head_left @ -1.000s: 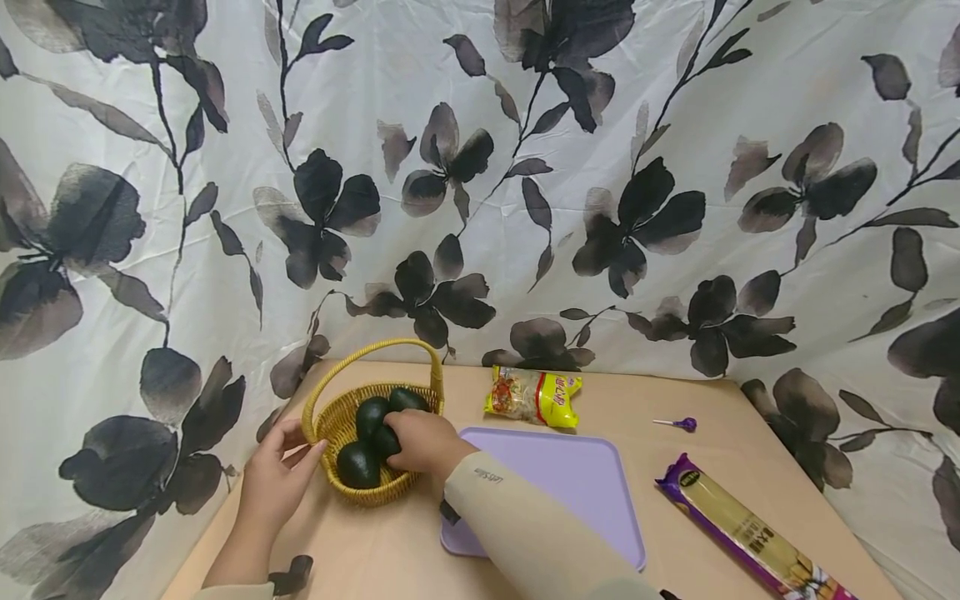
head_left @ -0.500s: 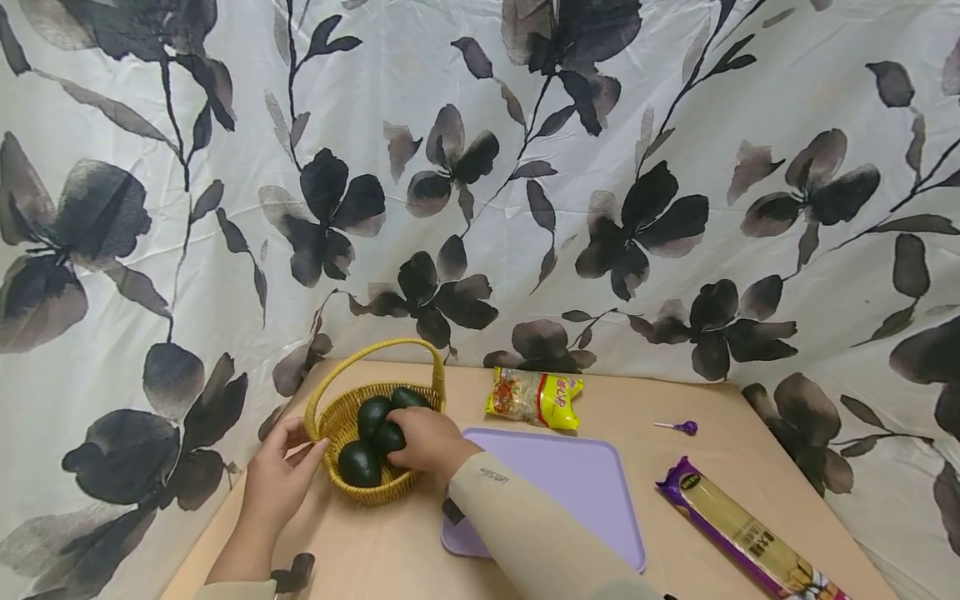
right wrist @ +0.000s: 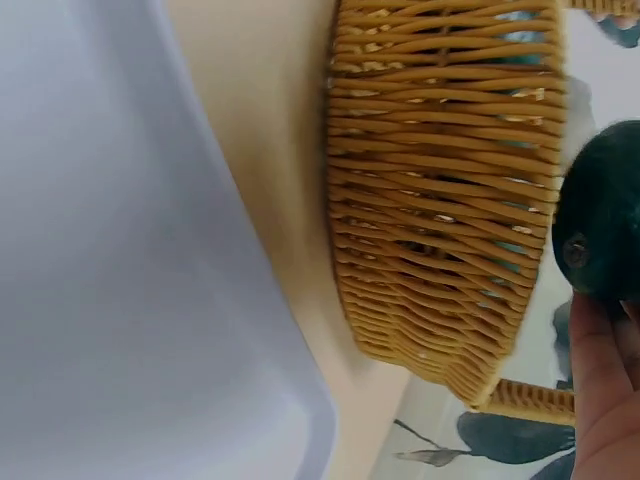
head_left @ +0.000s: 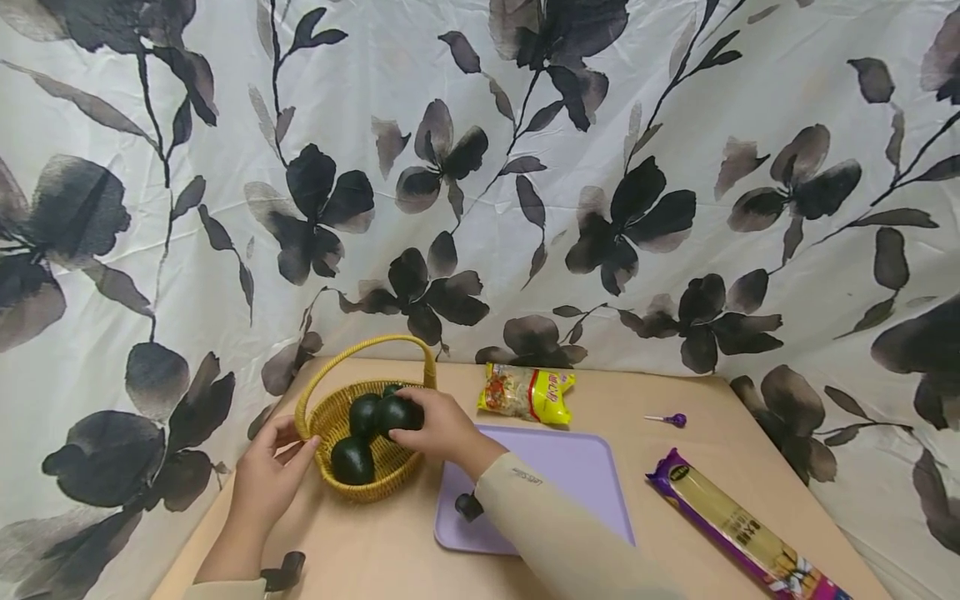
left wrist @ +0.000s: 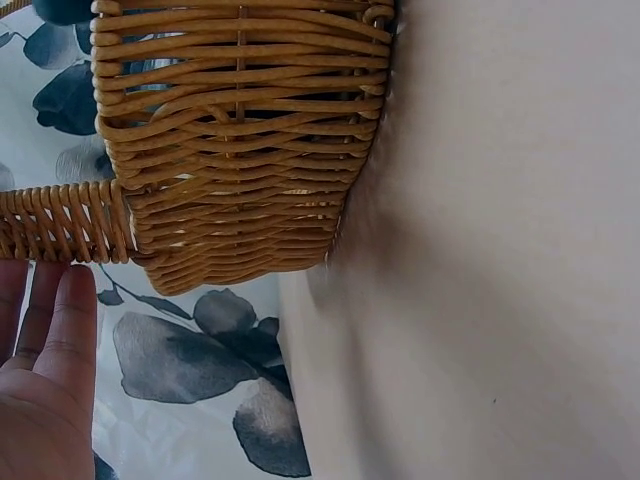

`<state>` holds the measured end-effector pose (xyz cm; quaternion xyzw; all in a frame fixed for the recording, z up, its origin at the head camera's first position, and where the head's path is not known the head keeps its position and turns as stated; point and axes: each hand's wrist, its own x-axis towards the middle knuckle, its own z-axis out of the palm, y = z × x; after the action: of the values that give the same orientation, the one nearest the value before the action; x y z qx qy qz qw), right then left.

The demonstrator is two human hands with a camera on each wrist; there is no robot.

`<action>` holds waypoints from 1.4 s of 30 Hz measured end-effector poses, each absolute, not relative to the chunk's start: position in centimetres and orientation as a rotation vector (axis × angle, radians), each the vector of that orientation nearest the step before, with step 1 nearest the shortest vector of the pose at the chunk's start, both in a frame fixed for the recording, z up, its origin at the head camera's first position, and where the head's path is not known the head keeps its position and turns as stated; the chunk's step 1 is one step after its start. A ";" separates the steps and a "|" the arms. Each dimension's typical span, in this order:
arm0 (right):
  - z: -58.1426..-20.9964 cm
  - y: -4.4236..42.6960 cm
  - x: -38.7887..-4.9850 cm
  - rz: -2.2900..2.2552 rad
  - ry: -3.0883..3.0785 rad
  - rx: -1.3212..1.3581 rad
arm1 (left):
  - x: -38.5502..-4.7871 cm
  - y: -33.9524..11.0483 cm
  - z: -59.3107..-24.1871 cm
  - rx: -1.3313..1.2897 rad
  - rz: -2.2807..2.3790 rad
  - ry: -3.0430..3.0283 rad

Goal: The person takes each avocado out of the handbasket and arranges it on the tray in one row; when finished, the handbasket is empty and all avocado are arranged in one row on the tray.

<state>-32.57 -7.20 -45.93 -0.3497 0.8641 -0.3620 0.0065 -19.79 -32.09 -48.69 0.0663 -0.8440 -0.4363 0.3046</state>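
A yellow wicker basket with a tall arched handle stands at the left of the table. My left hand holds it at the handle's left base, thumb in front; the left wrist view shows those fingertips against the woven handle. Dark green avocados lie inside. My right hand grips one avocado, raised at the basket's right rim. In the right wrist view this avocado shows above the rim, fingers against its underside. Another avocado is mostly hidden behind it.
A lilac tray lies right of the basket, partly beneath my right forearm. Behind it is a yellow food packet. Farther right are a purple lollipop and a long purple-gold packet. A floral cloth hangs behind the table.
My right hand has lifted the avocado from among the others, up toward the basket's right rim. My left hand has stayed at the handle. The head view has shifted slightly.
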 end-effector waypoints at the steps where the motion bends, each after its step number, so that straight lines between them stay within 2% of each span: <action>1: -45.8 -7.0 -32.4 -1.175 2.688 -1.096 | -19.7 -32.1 -48.6 0.180 -1.155 -2.235; 23: -45.0 -1.0 -30.4 -1.514 2.483 -1.046 | -20.0 -32.4 -49.3 0.187 -1.148 -2.245; 42: -48.8 1.9 -30.4 -1.333 2.562 -0.862 | -20.1 -32.3 -49.1 0.215 -1.145 -2.247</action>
<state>-30.38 1.95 -48.80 -0.2855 0.8483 -0.4413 0.0641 -20.15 -32.30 -49.09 0.0808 -0.8467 -0.4314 0.3006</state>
